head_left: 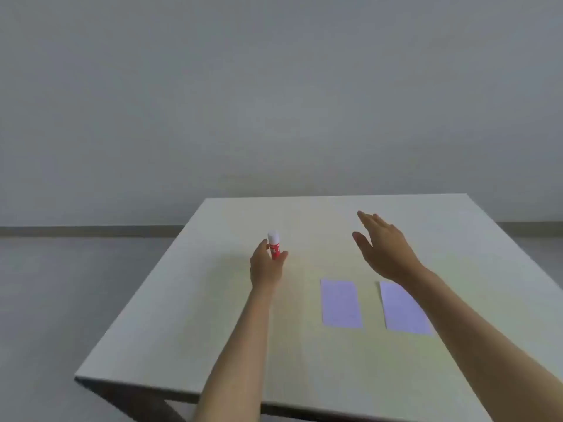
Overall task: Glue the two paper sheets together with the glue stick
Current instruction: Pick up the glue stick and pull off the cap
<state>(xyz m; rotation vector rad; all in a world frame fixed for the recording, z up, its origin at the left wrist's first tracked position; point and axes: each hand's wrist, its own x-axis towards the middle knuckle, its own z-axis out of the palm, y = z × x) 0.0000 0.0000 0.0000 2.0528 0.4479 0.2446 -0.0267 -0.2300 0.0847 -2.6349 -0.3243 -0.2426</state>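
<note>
Pale wood makes up the table. Nearest, at about 5 o'clock, two lilac paper sheets lie flat side by side, apart: the left sheet and the right sheet, its far corner under the right forearm. At 12 o'clock, the left hand grips the upright red-and-white glue stick. Farther, at 2 o'clock, the right hand hovers, fingers spread, holding nothing.

Two paper sheets, one glue stick, two hands, one table.
</note>
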